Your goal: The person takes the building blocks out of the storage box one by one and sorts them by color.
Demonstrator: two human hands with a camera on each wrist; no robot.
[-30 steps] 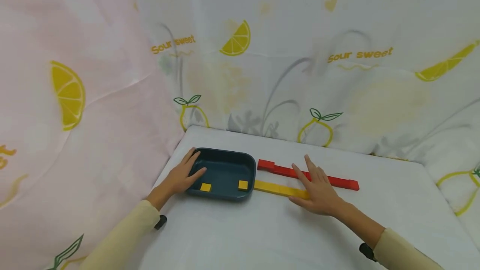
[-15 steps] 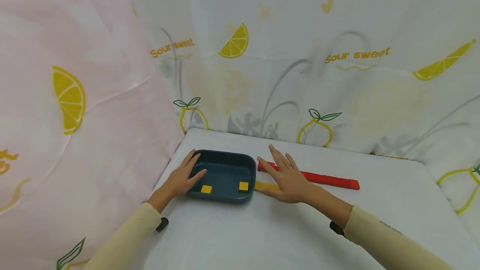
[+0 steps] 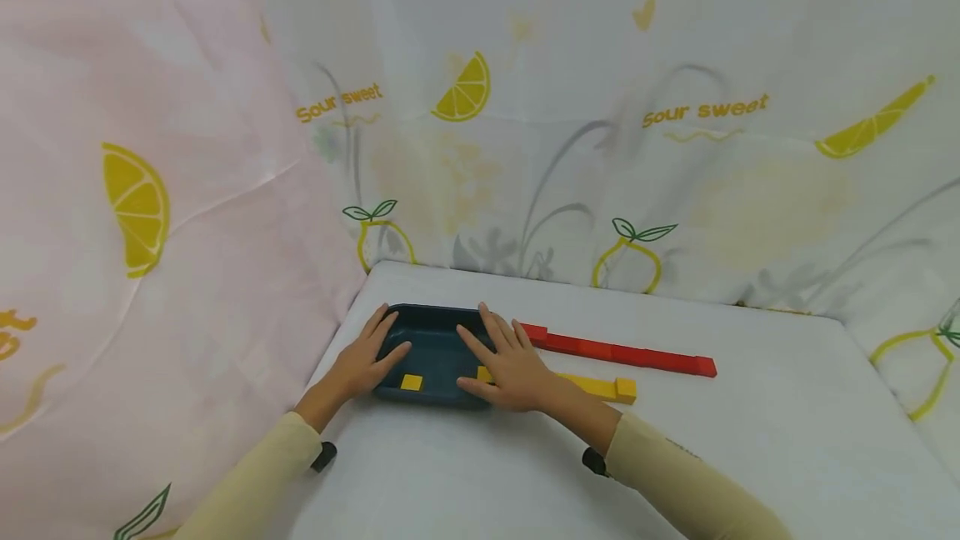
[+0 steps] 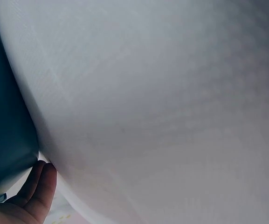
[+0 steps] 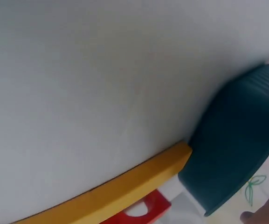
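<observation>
My left hand (image 3: 362,363) holds the left end of a dark teal tray (image 3: 431,399), its thumb over the inside and the other fingers along the outer rim. In the left wrist view, two fingers (image 4: 43,189) lie against the tray's outer wall. My right hand (image 3: 510,369) is over the tray's right end with its fingers spread apart, holding nothing. Inside the tray, a yellow block (image 3: 411,382) lies near the front left; a second yellow block (image 3: 483,374) is partly hidden behind the right hand.
A yellow strip of blocks (image 3: 592,387) runs right from the tray, partly under the right forearm, ending in a raised cube (image 3: 626,391). Behind it lies a longer red strip (image 3: 630,356). Lemon-print cloth (image 3: 540,148) hangs behind the white table (image 3: 450,473).
My right hand has moved left from above the yellow and red strips to the tray's right end. My left hand has stayed on the tray, which sits in the same place.
</observation>
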